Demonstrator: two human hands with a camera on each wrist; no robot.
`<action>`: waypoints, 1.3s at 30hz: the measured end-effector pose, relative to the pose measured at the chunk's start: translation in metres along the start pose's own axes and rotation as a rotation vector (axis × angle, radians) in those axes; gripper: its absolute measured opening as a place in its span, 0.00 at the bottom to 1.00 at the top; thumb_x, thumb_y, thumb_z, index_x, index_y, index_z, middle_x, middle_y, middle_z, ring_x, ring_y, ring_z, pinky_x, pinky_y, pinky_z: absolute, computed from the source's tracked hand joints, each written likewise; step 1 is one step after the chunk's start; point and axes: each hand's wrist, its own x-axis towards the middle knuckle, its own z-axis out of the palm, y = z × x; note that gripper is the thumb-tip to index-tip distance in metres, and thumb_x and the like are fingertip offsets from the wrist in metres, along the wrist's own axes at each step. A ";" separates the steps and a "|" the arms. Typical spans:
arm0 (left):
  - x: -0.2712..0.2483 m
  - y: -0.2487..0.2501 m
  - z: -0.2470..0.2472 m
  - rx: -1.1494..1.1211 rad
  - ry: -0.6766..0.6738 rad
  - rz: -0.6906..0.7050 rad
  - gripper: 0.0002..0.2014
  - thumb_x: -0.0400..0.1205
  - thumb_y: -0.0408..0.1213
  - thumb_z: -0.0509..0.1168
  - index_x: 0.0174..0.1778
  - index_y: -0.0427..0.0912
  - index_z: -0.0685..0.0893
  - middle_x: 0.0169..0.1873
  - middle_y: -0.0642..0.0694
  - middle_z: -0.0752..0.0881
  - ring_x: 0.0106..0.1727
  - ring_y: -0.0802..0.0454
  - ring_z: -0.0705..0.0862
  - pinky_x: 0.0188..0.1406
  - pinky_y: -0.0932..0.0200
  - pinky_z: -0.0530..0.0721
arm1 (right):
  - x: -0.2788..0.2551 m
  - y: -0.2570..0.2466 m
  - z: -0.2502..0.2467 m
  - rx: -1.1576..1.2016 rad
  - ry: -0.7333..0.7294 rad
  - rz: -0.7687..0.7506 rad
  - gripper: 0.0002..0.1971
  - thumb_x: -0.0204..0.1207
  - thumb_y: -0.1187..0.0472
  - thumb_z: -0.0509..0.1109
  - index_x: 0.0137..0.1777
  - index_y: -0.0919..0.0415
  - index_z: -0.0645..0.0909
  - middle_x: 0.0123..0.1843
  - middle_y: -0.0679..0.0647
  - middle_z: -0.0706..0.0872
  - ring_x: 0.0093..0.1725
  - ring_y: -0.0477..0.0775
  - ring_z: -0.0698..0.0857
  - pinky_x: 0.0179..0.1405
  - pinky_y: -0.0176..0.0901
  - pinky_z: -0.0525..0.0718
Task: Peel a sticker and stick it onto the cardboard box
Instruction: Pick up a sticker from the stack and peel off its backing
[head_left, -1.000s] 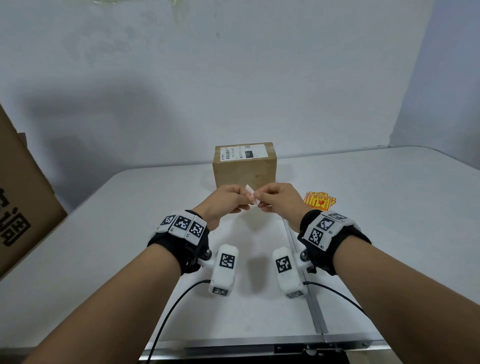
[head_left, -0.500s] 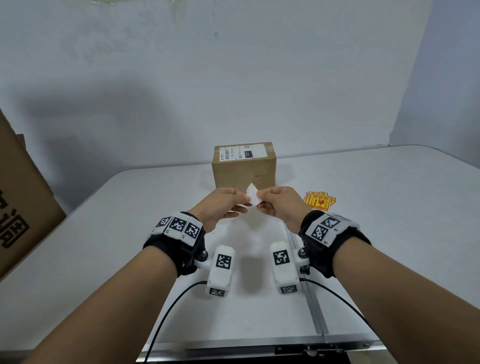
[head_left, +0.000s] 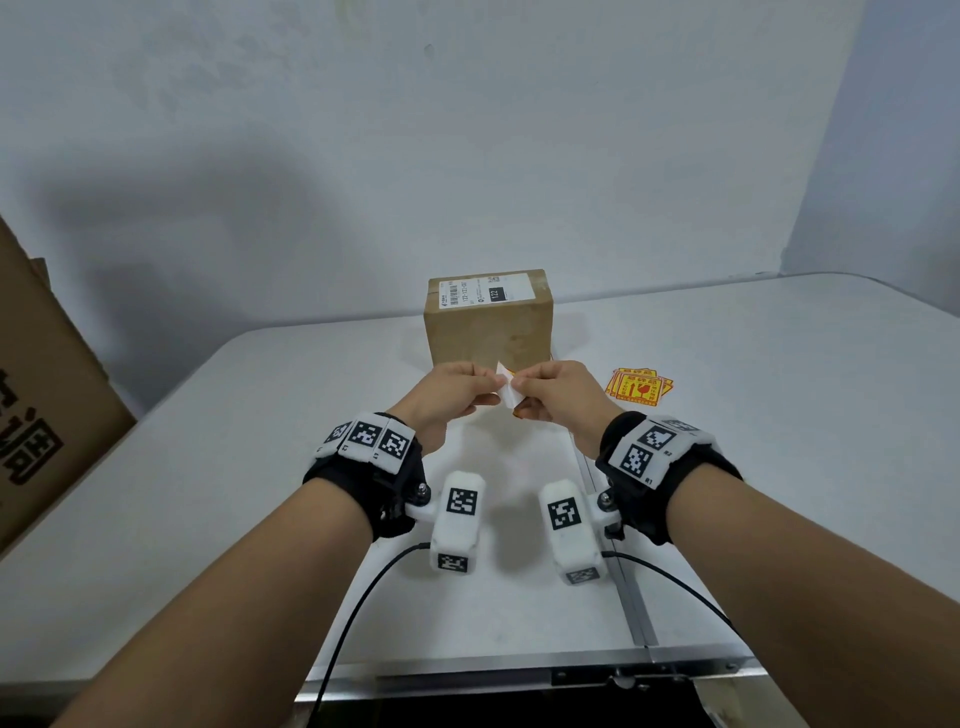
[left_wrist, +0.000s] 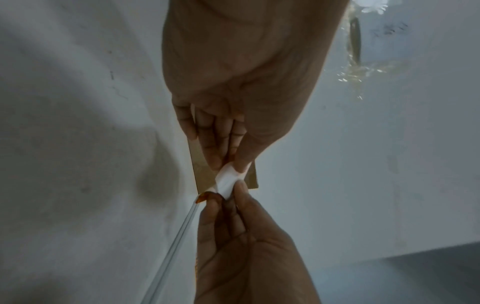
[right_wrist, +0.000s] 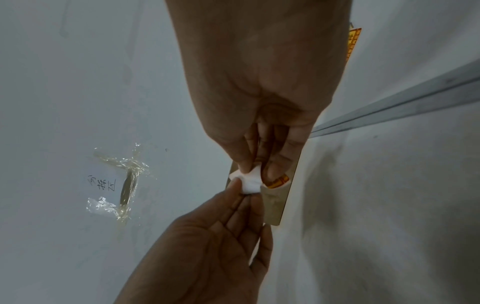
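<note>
Pinching one sticker (head_left: 508, 391) between them above the tabletop (head_left: 260, 467), left hand (head_left: 451, 393) and right hand (head_left: 556, 396) risk tearing or creasing it if pulled unevenly.

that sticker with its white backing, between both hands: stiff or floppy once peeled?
Probably floppy: the sticker and its white backing curl between the left hand and right hand. Likely very light, pinched by fingertips alone. Apt to cling to itself.
</note>
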 end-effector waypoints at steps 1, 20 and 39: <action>0.000 -0.001 0.000 -0.014 0.003 -0.015 0.10 0.80 0.37 0.68 0.33 0.49 0.80 0.37 0.53 0.87 0.42 0.59 0.84 0.48 0.61 0.73 | 0.000 0.000 0.000 0.005 0.000 0.005 0.08 0.79 0.69 0.67 0.54 0.72 0.83 0.46 0.64 0.85 0.33 0.52 0.83 0.34 0.32 0.87; 0.001 0.006 -0.005 0.265 0.230 0.166 0.05 0.78 0.39 0.70 0.42 0.42 0.83 0.41 0.48 0.84 0.41 0.52 0.79 0.37 0.63 0.74 | 0.003 -0.009 -0.010 0.064 -0.219 0.104 0.23 0.74 0.46 0.72 0.61 0.64 0.85 0.55 0.60 0.91 0.52 0.53 0.88 0.63 0.46 0.84; -0.013 0.015 -0.008 0.139 0.027 0.073 0.05 0.79 0.39 0.71 0.37 0.46 0.85 0.40 0.51 0.87 0.41 0.57 0.80 0.41 0.67 0.74 | -0.005 -0.008 -0.008 0.000 -0.028 -0.008 0.04 0.77 0.64 0.71 0.48 0.65 0.83 0.39 0.54 0.85 0.33 0.46 0.82 0.32 0.28 0.83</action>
